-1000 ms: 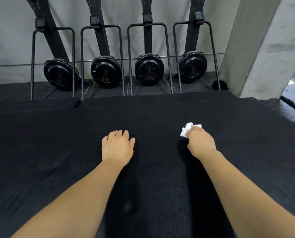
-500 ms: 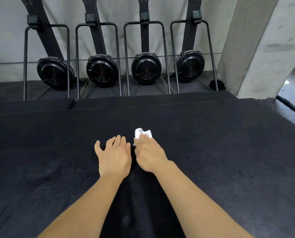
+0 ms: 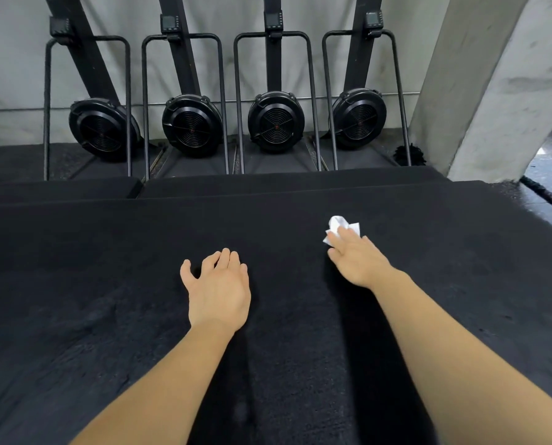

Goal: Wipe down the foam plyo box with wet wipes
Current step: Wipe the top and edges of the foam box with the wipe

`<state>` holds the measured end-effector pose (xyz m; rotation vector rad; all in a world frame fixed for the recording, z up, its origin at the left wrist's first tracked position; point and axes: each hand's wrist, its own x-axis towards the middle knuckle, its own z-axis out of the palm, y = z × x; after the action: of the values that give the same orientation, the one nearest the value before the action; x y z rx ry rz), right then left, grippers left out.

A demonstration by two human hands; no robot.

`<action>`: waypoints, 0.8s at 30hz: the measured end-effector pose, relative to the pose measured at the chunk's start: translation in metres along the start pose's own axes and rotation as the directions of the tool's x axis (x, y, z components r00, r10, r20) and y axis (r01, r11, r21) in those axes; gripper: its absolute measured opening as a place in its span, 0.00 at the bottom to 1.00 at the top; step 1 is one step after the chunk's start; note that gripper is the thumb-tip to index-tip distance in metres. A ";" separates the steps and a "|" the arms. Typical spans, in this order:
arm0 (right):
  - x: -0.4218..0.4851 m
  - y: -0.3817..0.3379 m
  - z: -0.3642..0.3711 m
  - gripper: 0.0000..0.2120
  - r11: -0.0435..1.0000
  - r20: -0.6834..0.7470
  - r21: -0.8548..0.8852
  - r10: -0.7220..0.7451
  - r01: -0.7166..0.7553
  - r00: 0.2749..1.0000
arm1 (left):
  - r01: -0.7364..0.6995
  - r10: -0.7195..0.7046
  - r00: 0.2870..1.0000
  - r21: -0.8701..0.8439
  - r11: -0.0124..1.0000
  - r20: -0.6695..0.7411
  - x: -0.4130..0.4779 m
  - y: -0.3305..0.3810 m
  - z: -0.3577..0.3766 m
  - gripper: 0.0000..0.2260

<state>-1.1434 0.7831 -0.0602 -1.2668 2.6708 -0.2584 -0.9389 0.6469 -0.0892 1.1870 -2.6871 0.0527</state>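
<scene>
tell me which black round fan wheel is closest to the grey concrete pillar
The rightmost of the four black round fan wheels, next to the grey concrete pillar; the other three stand farther left.

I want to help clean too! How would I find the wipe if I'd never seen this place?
Look at the big black foam plyo box filling the lower view. On its top, toward the right, the right hand presses flat on a small crumpled wet wipe. It is the only white thing on the black surface.
</scene>
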 end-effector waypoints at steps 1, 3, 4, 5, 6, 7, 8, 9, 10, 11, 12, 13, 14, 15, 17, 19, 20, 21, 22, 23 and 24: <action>0.001 0.001 0.000 0.21 1.000 -0.007 0.008 0.016 -0.016 1.000 | -0.001 0.001 1.000 -0.004 1.000 -0.004 0.000 0.000 0.000 0.17; 0.003 -0.005 0.003 0.22 0.997 -0.020 0.032 0.065 -0.064 0.998 | -0.001 0.001 1.000 -0.009 1.000 -0.005 -0.001 0.000 -0.001 0.17; 0.004 -0.011 0.006 0.23 0.995 -0.031 0.027 0.102 -0.101 0.994 | -0.001 0.001 1.000 -0.012 1.000 -0.004 -0.001 0.000 -0.001 0.18; 0.005 -0.019 0.010 0.24 0.989 -0.049 0.007 0.145 -0.145 0.988 | -0.002 0.002 1.000 -0.015 1.000 -0.003 0.000 -0.001 -0.001 0.18; 0.005 -0.029 0.014 0.25 0.981 -0.067 -0.021 0.190 -0.192 0.979 | -0.003 0.003 1.000 -0.018 1.000 -0.001 0.000 -0.001 0.000 0.19; 0.005 -0.039 0.018 0.26 0.972 -0.082 -0.042 0.227 -0.231 0.970 | -0.003 0.003 1.000 -0.022 1.000 0.003 0.001 0.000 0.000 0.19; 0.005 -0.051 0.020 0.27 0.967 -0.085 -0.049 0.243 -0.248 0.966 | -0.003 0.003 1.000 -0.025 1.000 0.006 0.001 0.000 0.000 0.19; 0.005 -0.064 0.023 0.28 0.972 -0.079 -0.044 0.228 -0.232 0.971 | -0.003 0.003 1.000 -0.026 1.000 0.008 0.001 0.000 0.000 0.19; 0.005 -0.078 0.025 0.27 0.983 -0.066 -0.028 0.179 -0.181 0.982 | -0.003 0.003 1.000 -0.027 1.000 0.007 0.001 0.000 0.000 0.19; 0.007 -0.093 0.027 0.26 0.994 -0.046 -0.006 0.109 -0.109 0.993 | -0.003 0.004 1.000 -0.029 1.000 0.005 0.000 0.000 -0.001 0.19; 0.008 -0.106 0.029 0.25 0.999 -0.021 0.017 0.031 -0.031 0.999 | -0.006 0.006 1.000 -0.033 0.999 0.006 0.000 0.000 -0.001 0.18; 0.010 -0.117 0.032 0.24 0.999 0.005 0.032 -0.043 0.043 0.999 | -0.011 0.011 1.000 -0.033 0.999 0.011 0.000 -0.001 -0.001 0.17; 0.012 -0.125 0.033 0.23 0.994 0.032 0.035 -0.107 0.106 0.994 | -0.015 0.016 1.000 -0.030 0.999 0.016 0.000 -0.001 -0.001 0.15; 0.014 -0.129 0.033 0.24 0.987 0.065 0.029 -0.157 0.156 0.985 | -0.015 0.016 1.000 -0.028 0.999 0.019 0.000 -0.002 -0.001 0.14; 0.020 -0.123 0.028 0.26 0.972 0.124 0.000 -0.234 0.236 0.964 | -0.005 0.006 1.000 -0.036 0.999 0.014 0.000 -0.002 -0.001 0.16; 0.025 -0.108 0.021 0.26 0.955 0.149 -0.028 -0.287 0.294 0.946 | 0.004 -0.004 1.000 -0.041 0.999 0.002 0.000 -0.001 -0.001 0.18; 0.026 -0.098 0.017 0.25 0.954 0.149 -0.027 -0.292 0.299 0.945 | 0.005 -0.005 1.000 -0.032 0.999 0.000 0.000 -0.001 -0.001 0.19; 0.028 -0.086 0.015 0.25 0.958 0.138 -0.023 -0.279 0.285 0.950 | 0.003 -0.003 1.000 -0.018 1.000 0.001 0.000 0.000 -0.001 0.19; 0.029 -0.072 0.013 0.25 0.966 0.119 -0.024 -0.252 0.256 0.960 | 0.003 -0.003 1.000 -0.005 1.000 0.005 0.000 0.000 -0.001 0.19; 0.029 -0.058 0.011 0.25 0.975 0.098 -0.030 -0.216 0.220 0.971 | 0.004 -0.004 1.000 0.003 1.000 0.012 0.000 0.000 0.000 0.19; 0.029 -0.042 0.009 0.24 0.983 0.081 -0.038 -0.176 0.179 0.981 | 0.007 -0.007 1.000 0.007 1.000 0.019 0.001 0.000 0.000 0.20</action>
<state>-1.1279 0.7332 -0.0619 -1.5000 2.5154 -0.1698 -0.9390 0.6462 -0.0892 1.2045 -2.7018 0.0504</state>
